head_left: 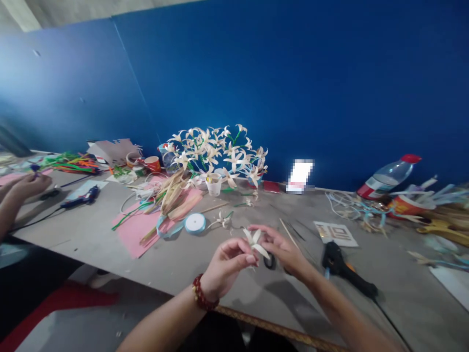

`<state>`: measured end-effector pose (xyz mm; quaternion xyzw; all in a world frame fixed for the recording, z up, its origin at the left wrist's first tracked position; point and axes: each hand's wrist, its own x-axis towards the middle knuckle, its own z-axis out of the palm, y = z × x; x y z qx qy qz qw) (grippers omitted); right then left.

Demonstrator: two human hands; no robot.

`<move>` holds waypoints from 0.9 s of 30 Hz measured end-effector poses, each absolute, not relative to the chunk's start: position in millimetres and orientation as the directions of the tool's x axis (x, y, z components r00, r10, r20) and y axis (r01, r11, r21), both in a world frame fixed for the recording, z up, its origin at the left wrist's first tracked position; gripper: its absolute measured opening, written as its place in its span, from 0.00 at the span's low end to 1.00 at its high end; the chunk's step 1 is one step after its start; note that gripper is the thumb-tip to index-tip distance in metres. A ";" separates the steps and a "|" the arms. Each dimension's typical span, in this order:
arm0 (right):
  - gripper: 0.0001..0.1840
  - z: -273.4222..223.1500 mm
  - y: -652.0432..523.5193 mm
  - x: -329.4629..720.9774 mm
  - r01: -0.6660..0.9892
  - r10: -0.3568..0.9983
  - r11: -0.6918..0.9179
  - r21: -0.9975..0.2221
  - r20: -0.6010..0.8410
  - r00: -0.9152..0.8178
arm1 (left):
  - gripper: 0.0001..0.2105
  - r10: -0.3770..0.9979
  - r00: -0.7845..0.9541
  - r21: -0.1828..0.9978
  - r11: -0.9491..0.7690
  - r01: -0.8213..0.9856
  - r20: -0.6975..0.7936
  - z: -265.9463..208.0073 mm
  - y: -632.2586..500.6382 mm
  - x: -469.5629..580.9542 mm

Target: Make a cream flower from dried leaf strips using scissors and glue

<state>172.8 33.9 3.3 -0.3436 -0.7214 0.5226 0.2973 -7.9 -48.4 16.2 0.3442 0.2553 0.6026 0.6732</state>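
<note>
A white artificial flower (256, 243) with narrow, pointed petals is held up between my hands, above the table near its front edge. My left hand (232, 261), with a dark red beaded bracelet (201, 295) at the wrist, pinches at the flower's lower left side. From the right, my right hand (284, 249) has its fingers closed around the back of the flower, partly hidden by the petals. Just beyond them lie a small loose flower (223, 221) and a roll of light blue ribbon (195, 223). A black ring-shaped thing (270, 261) shows below my right hand.
Many white flowers (212, 154) stand in a white cup (214, 187). Pink paper (137, 232) carries dried husks (172, 193). At right are a black glue gun (346, 271) with its cord and a plastic bottle (390, 176). Another person's hands (27, 188) work at far left, near a blue glue gun (81, 197).
</note>
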 end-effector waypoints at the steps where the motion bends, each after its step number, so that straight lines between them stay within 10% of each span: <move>1: 0.26 2.0 24.5 175.6 0.108 0.784 0.117 -0.987 0.025 -0.621 | 0.12 0.980 0.185 0.759 0.068 -0.648 0.070 18.7 -44.7 -1.1; 9: 0.24 -10.8 -10.4 178.3 -0.128 0.654 -0.213 -0.969 -0.044 -0.755 | 0.12 0.945 0.313 0.644 0.178 -0.744 0.100 20.4 -40.9 31.7; 14: 0.15 -18.0 -13.1 203.3 0.135 0.690 -0.007 -0.991 -0.102 -0.717 | 0.13 0.980 0.156 0.651 0.041 -0.758 0.120 35.1 -29.6 -5.3; 20: 0.22 -31.4 -1.5 258.6 0.617 0.965 0.249 -0.746 0.136 -0.224 | 0.11 0.943 -0.166 0.620 -0.315 -0.718 0.287 51.5 -22.6 -77.6; 27: 0.13 -26.9 -14.2 219.6 0.618 0.859 0.509 -0.599 0.308 -0.409 | 0.07 0.983 -0.021 0.828 -0.167 -0.534 0.185 22.0 -47.9 -44.1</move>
